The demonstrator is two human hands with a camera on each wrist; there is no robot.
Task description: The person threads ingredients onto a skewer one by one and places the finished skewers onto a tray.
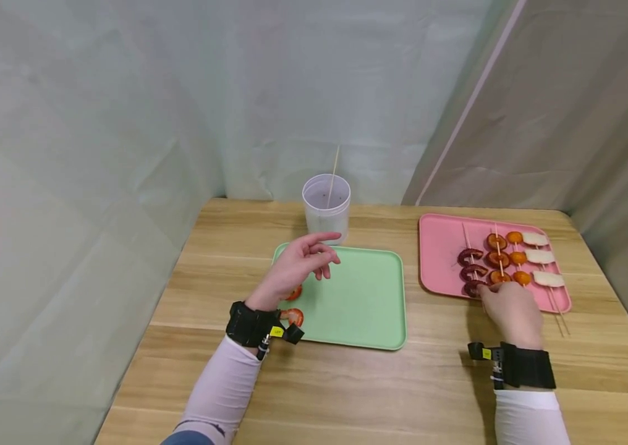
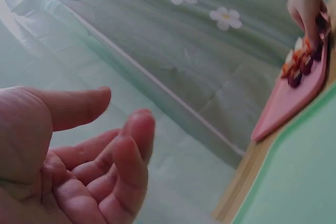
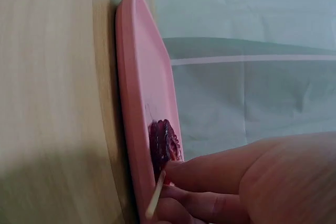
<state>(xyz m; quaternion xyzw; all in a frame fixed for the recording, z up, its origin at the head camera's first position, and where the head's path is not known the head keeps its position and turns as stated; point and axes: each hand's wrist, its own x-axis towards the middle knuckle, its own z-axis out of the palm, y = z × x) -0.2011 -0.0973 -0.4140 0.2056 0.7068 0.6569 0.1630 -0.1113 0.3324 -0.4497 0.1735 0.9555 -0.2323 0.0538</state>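
Three skewers (image 1: 505, 259) on one pink tray (image 1: 436, 253), right hand (image 1: 511, 312) pinching one, left hand (image 1: 300, 262) loose, empty

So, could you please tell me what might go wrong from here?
The right hand pinches a skewer at the pink tray's near edge; a careless pull could nudge the neighbouring skewers. The left hand hovers near the cup, which it might tip.
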